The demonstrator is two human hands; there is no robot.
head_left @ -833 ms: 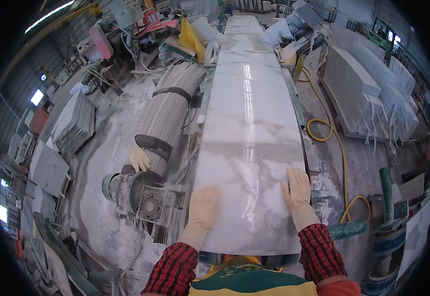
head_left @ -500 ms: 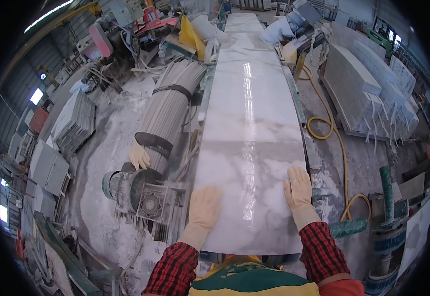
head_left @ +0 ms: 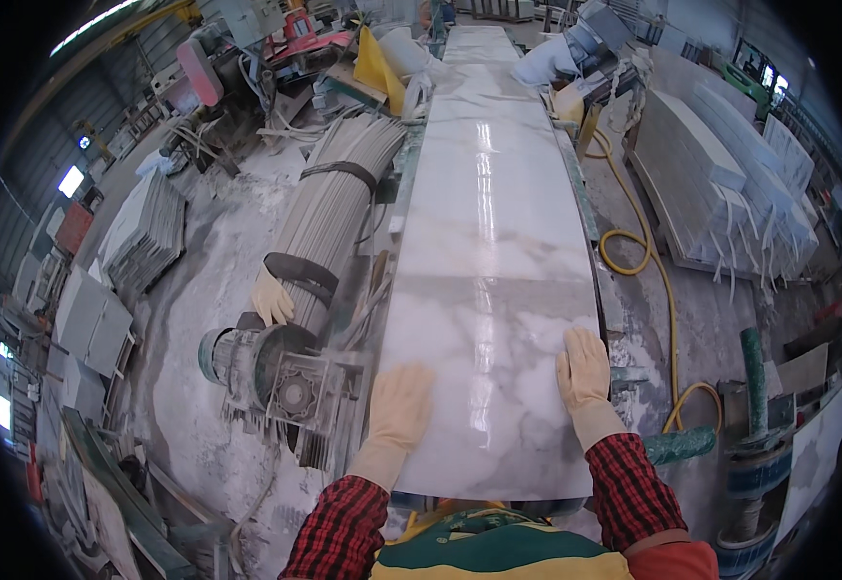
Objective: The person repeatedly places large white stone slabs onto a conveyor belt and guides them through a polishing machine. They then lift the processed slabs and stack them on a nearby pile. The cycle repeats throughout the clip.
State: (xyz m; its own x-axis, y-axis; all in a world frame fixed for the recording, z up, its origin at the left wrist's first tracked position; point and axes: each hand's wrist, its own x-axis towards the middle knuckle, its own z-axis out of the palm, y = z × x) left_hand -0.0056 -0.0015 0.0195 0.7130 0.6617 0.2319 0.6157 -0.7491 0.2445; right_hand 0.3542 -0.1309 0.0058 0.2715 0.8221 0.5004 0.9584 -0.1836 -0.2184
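sleeves: red-black plaid | left hand [head_left: 400, 406], right hand [head_left: 583, 368]: cream gloves (ribbed cuffs) | front: green-yellow apron

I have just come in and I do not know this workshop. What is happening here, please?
A person in cream work gloves and red plaid sleeves presses both hands flat on a long polished white marble slab. The left hand lies near its left edge, the right hand near its right edge. A dusty motor unit stands to the left, a yellow hose to the right.
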